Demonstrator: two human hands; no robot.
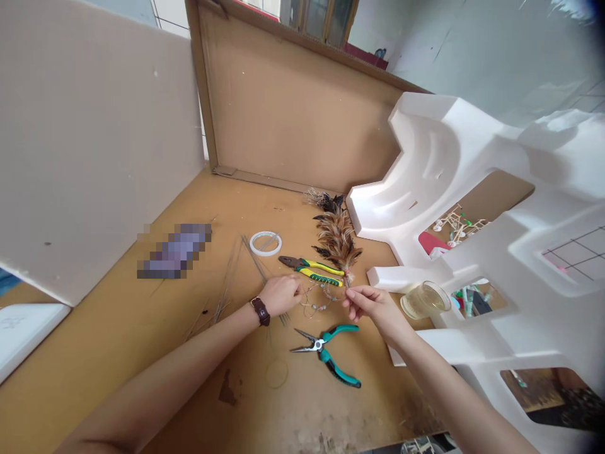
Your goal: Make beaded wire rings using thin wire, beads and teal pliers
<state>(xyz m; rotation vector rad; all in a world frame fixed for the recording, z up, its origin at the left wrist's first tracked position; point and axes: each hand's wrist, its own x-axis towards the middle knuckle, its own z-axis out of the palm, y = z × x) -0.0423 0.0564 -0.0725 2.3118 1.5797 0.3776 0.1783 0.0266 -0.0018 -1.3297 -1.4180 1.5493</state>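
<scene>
Between my two hands is a thin wire with small pale beads (319,308), bent into loose loops. My left hand (280,296), with a dark watch (259,311) on its wrist, has its fingers closed at the wire's left side. My right hand (371,307) pinches the wire's right end between thumb and fingertips. Just beyond the wire lie yellow-and-green combination pliers (314,270). Teal-handled needle-nose pliers (326,353) lie nearer to me with jaws apart. A bundle of brown and black feathers (336,236) lies past my right hand.
A white ring-shaped roll (265,243) and several straight wires (230,277) lie left of the pliers. On the right, a glass of pale liquid (425,301) stands against a white foam block (472,145). A cardboard panel (302,107) closes the back; a blurred-out object (174,252) lies left.
</scene>
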